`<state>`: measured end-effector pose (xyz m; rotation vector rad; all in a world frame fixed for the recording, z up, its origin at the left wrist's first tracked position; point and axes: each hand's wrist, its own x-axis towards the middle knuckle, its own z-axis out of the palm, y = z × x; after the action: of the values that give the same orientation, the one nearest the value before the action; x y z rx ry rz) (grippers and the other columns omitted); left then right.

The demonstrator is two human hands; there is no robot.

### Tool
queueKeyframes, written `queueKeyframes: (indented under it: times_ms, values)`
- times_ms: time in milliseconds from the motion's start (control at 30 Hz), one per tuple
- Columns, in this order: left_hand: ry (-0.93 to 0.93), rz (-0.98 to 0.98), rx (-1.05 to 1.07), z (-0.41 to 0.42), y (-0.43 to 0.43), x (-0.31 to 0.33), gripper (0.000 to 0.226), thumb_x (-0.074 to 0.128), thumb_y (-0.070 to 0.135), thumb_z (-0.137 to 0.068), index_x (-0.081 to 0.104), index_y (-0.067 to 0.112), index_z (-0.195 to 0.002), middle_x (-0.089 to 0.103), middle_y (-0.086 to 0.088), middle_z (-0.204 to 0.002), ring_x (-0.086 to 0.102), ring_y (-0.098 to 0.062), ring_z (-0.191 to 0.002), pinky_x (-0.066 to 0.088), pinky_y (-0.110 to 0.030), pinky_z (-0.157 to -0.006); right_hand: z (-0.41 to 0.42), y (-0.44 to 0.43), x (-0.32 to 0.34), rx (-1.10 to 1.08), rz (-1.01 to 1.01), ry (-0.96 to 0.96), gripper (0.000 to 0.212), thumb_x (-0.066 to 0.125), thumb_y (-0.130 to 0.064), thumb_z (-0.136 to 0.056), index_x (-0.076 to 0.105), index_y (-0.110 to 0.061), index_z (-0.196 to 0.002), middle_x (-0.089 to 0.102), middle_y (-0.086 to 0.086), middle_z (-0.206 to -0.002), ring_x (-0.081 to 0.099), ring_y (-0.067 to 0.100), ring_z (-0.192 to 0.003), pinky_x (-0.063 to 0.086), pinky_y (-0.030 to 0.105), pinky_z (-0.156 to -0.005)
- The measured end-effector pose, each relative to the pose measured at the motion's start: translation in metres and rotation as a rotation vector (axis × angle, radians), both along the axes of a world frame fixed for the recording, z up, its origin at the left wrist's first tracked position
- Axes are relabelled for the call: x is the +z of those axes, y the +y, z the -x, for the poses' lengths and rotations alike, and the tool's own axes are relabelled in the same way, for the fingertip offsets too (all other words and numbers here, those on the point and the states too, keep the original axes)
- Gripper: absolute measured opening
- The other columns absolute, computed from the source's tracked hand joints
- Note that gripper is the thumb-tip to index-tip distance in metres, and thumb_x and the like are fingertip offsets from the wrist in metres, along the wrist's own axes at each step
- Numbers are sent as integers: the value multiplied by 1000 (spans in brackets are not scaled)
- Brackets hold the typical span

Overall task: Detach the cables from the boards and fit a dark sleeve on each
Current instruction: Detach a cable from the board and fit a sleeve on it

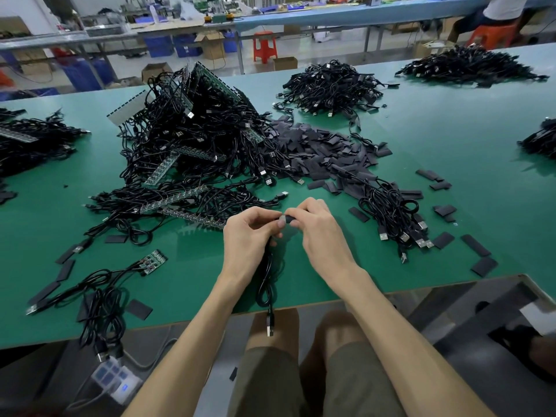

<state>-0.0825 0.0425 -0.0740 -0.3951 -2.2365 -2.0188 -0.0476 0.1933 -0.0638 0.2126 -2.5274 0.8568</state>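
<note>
Over a workshop's green table (pixel 457 136), the left hand (pixel 248 236) grips a black cable (pixel 266 285), the right hand (pixel 320 231) pinches its dark sleeve (pixel 289 219).

A green-topped table (pixel 451 130) fills the near ground. Below its near left edge a white plastic power strip (pixel 115 383) lies on the floor. Across the far aisle, a red plastic stool (pixel 264 46) stands between an open cardboard box (pixel 212 45) and a small closed cardboard box (pixel 285 63). Blue plastic crates (pixel 158 46) sit further left. At the far right, a seated person occupies an orange plastic stool (pixel 493 34) beside a long blue table (pixel 331 15).
</note>
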Motion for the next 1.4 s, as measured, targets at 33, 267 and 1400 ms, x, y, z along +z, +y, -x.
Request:
queueKeyframes:
  times_ms: [33,267,1400]
  values:
    - [1,1,1,0,0,0,6,81,13,-86,78,16,-90,75,-7,-74,69,-20,-65,55,-28,-58,0,-1,0,-5,-10,-5,26,62,9,-94,73,-6,-112,56,4,-96,40,8,-95,46,21,-77]
    - [-22,-8,-18,1,0,0,5,78,9,-88,77,11,-92,75,-10,-76,67,-19,-65,54,-28,-58,5,3,-1,42,55,-76,23,56,-12,-104,72,-7,-119,57,6,-99,45,18,-99,46,36,-85]
    - [-138,-136,-119,-1,2,1,8,81,8,-85,74,4,-85,74,-19,-77,71,-26,-65,57,-28,-57,12,18,-4,178,911,-254,16,74,-7,-91,77,-22,-88,69,-9,-65,57,2,-60,43,16,-54]
